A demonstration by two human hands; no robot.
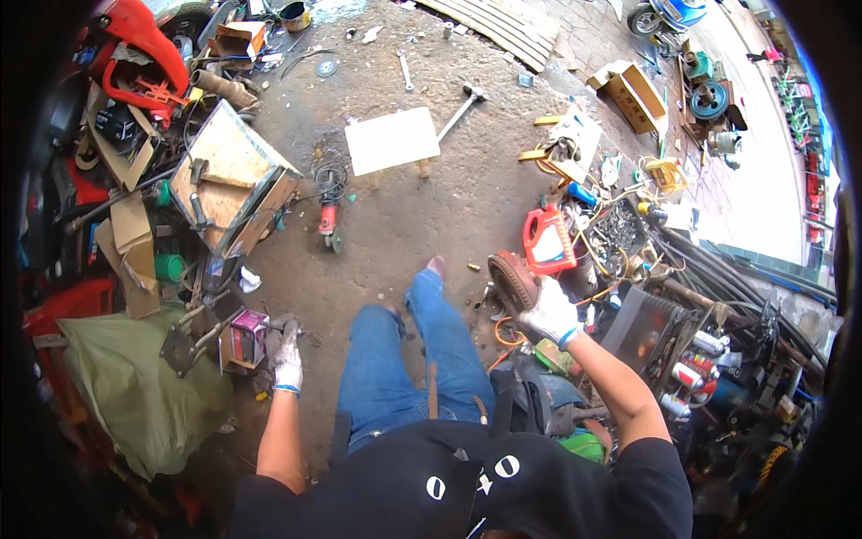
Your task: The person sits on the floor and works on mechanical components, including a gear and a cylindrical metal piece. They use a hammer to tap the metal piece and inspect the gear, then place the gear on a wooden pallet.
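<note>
My right hand (550, 314), in a white work glove, grips a round reddish-brown part (512, 282) with a ribbed edge, held tilted beside a red plastic jug (548, 241). Its exact kind does not show. My left hand (287, 363), gloved too, is low on the left with its greyed fingers stretched forward and nothing plainly held. Right beside those fingers is a purple box-shaped thing (247, 337) in a metal frame. Ahead on the ground lie a red angle grinder (329, 218) with its cable coiled, a hammer (462, 113) and a wrench (406, 70).
A low stool with a white top (391, 140) stands ahead. To the left are a wooden crate (242, 171) holding tools and a green sheet (144, 386). Hoses (718, 269), spray cans (688, 375) and metal scrap crowd the right. An open cardboard box (636, 99) lies far right.
</note>
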